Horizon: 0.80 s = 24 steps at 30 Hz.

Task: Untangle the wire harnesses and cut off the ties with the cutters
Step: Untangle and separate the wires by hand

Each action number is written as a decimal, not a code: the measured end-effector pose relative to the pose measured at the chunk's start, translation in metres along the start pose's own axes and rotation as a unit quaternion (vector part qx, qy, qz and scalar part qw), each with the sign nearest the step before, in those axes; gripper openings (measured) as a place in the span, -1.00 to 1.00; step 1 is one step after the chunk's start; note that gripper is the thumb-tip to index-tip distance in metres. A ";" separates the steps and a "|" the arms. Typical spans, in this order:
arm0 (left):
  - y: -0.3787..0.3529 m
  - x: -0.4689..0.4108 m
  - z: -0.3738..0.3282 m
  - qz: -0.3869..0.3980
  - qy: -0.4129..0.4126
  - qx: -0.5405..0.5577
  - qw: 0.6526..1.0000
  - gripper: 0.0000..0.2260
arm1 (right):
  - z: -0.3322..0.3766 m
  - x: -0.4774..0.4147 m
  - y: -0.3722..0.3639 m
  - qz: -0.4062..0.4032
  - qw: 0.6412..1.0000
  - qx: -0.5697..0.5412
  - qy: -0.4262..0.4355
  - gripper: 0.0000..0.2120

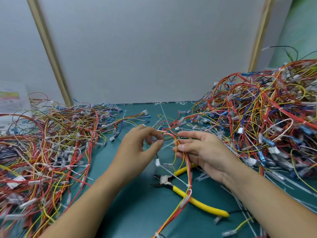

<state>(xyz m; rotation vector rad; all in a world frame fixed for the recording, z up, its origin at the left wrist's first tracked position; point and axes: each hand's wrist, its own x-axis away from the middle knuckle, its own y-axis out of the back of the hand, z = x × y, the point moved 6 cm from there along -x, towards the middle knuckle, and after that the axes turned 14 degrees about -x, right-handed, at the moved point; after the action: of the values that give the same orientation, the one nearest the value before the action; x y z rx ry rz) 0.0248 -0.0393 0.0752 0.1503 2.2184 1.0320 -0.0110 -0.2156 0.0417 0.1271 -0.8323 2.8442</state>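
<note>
Harness [188,169], right hand [205,152]; unreadable leaflet [10,100], perhaps

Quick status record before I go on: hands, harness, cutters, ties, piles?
left hand: pinches wires at the top of the harness
right hand: grips the harness between thumb and fingers
harness: red and yellow wires, crossing over the cutters
cutters: yellow-handled, lying on the mat, unheld
tie: white, uncut, round the harness
left pile: tangled wires
right pile: tangled wires, taller
</note>
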 end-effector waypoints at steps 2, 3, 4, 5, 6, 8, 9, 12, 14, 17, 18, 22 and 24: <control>-0.001 0.002 -0.005 0.005 -0.027 -0.017 0.999 -0.88 | 0.001 0.001 -0.002 0.016 1.000 -0.006 0.011 -0.70; -0.003 0.003 -0.005 0.016 -0.031 -0.018 0.999 -0.83 | 0.001 0.001 -0.004 0.024 1.000 -0.001 0.020 -0.70; -0.005 0.003 -0.006 0.028 -0.031 -0.009 0.999 -0.78 | 0.002 0.002 -0.005 0.032 0.999 0.007 0.029 -0.71; -0.006 0.003 -0.007 0.037 -0.027 0.016 0.999 -0.74 | 0.002 0.003 -0.006 0.038 0.998 0.018 0.040 -0.71; -0.006 0.003 -0.007 0.044 -0.020 0.051 0.998 -0.71 | 0.003 0.004 -0.007 0.041 0.997 0.032 0.052 -0.71; -0.006 0.004 -0.010 0.056 -0.015 0.097 0.994 -0.69 | 0.005 0.005 -0.008 0.043 0.994 0.058 0.078 -0.71; -0.007 0.004 -0.012 0.063 -0.023 0.094 0.993 -0.71 | 0.006 0.005 -0.009 0.046 0.993 0.067 0.090 -0.71; -0.011 0.007 -0.016 0.086 -0.048 0.064 0.993 -0.82 | 0.007 0.007 -0.012 0.063 0.986 0.102 0.120 -0.70; -0.011 0.007 -0.016 0.090 -0.046 0.077 0.992 -0.84 | 0.009 0.007 -0.012 0.069 0.982 0.112 0.133 -0.69; -0.010 0.006 -0.015 0.086 -0.046 0.079 0.992 -0.83 | 0.010 0.008 -0.014 0.086 0.982 0.095 0.139 -0.68; -0.010 0.006 -0.015 0.086 -0.046 0.074 0.992 -0.82 | 0.010 0.007 -0.014 0.090 0.982 0.093 0.138 -0.68; -0.010 0.007 -0.016 0.085 -0.044 0.068 0.993 -0.78 | 0.009 0.007 -0.013 0.086 0.981 0.101 0.139 -0.71; -0.008 0.007 -0.016 0.085 -0.049 0.065 0.993 -0.78 | 0.008 0.006 -0.013 0.085 0.982 0.099 0.138 -0.74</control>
<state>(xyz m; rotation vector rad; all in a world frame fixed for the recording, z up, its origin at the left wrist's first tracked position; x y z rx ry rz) 0.0108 -0.0526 0.0730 0.4456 2.2121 0.9481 -0.0145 -0.2084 0.0558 -0.3223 -0.5259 3.0007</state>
